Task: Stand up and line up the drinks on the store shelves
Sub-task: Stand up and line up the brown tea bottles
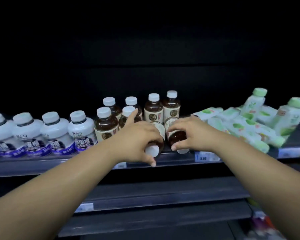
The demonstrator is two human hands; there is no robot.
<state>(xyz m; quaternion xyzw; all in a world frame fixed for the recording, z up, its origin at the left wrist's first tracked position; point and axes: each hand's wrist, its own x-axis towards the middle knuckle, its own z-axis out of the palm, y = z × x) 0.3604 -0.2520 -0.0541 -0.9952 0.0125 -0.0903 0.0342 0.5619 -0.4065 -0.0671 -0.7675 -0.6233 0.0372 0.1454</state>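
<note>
Hands grip two fallen brown bottles: left hand (pixel 137 135), right hand (pixel 189 134). Purple bottles (pixel 55 134) stand lined; green bottles (pixel 241 129) at right mostly lie toppled.

We read "5.00" on the price tag (pixel 207 156) clipped to the shelf edge (pixel 42 164). The white-and-purple bottles (pixel 81 131) bear large Chinese characters, among them "果"; all remaining labels are too blurred for us.

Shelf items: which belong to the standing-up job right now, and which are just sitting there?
In the job: two toppled brown bottles, one under the left hand, one under the right hand; toppled green bottles.

Just there: upright white bottles, price tags.
</note>
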